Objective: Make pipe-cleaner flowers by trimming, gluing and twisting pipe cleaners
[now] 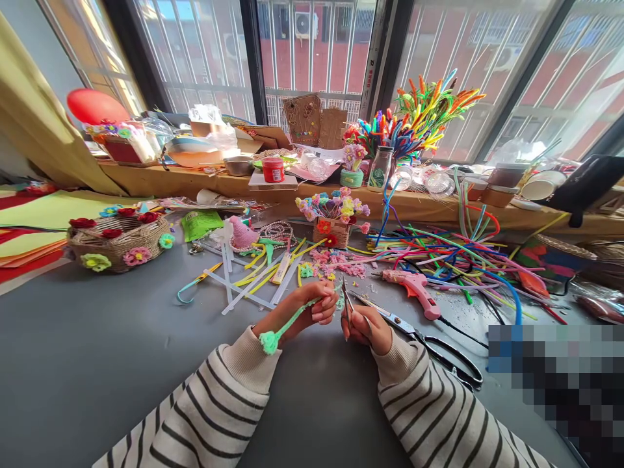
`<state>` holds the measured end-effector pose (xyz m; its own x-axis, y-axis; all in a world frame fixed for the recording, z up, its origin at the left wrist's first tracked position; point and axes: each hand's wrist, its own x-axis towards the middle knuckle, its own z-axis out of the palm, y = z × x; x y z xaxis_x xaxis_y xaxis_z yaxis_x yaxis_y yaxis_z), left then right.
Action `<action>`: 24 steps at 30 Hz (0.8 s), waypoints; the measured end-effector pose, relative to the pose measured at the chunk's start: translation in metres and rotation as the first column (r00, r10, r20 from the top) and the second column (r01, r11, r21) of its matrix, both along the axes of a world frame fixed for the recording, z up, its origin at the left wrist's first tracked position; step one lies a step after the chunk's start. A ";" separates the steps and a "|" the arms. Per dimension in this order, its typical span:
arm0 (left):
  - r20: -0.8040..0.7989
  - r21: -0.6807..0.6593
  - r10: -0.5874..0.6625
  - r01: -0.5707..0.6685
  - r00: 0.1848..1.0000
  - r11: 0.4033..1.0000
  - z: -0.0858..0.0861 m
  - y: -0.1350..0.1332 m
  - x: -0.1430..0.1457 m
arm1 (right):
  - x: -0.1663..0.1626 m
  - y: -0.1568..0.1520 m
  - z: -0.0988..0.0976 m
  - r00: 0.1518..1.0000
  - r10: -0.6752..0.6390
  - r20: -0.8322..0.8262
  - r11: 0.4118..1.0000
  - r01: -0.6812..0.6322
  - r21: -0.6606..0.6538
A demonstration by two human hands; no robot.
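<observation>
My left hand (312,309) pinches a mint-green pipe cleaner (291,323) near one end. The rest of it trails back over the wrist to a fluffy bunched tip. Close on the right, my right hand (369,327) grips small scissors (346,300), their blades pointing up beside the pipe cleaner's held end. I cannot tell whether the blades touch it. Behind both hands lie pink fluffy scraps (336,263) and a few green bits. Large black-handled shears (414,331) rest just right of my right hand, beside a pink glue gun (414,289).
A heap of coloured pipe cleaners (453,250) covers the back right. Glue sticks (248,286) lie scattered left of centre. A flower-trimmed twine basket (119,240) stands at left, and a small basket of flowers (331,231) at the back. Jars and a red tub (273,170) line the sill.
</observation>
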<state>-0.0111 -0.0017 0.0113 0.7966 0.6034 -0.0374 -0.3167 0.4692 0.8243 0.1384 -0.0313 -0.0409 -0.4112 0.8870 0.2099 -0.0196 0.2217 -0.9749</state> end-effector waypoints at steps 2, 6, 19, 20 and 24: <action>-0.005 -0.003 -0.001 0.001 1.000 1.000 0.000 0.000 0.000 | 0.000 0.000 0.001 1.000 0.000 0.017 1.000 0.000 0.007; 0.003 0.003 0.001 -0.001 1.000 1.000 0.000 0.000 0.000 | 0.000 -0.001 0.001 1.000 -0.009 0.022 1.000 0.009 -0.008; -0.057 0.032 0.075 -0.073 0.996 0.997 -0.001 0.000 0.002 | 0.000 -0.001 0.007 0.974 -0.197 0.115 0.980 0.196 0.020; -0.074 0.038 0.089 -0.086 0.993 0.996 -0.001 0.001 0.003 | 0.000 -0.001 0.007 0.970 -0.218 0.110 0.976 0.217 0.016; -0.130 0.058 0.115 -0.108 0.985 0.992 -0.003 0.002 0.003 | -0.001 0.000 0.007 0.955 -0.280 0.096 0.960 0.281 0.003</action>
<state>-0.0079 0.0005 0.0080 0.7142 0.6919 -0.1056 -0.2509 0.3940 0.8842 0.1378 -0.0317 -0.0340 -0.1634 0.9713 0.1727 0.1341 0.1952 -0.9715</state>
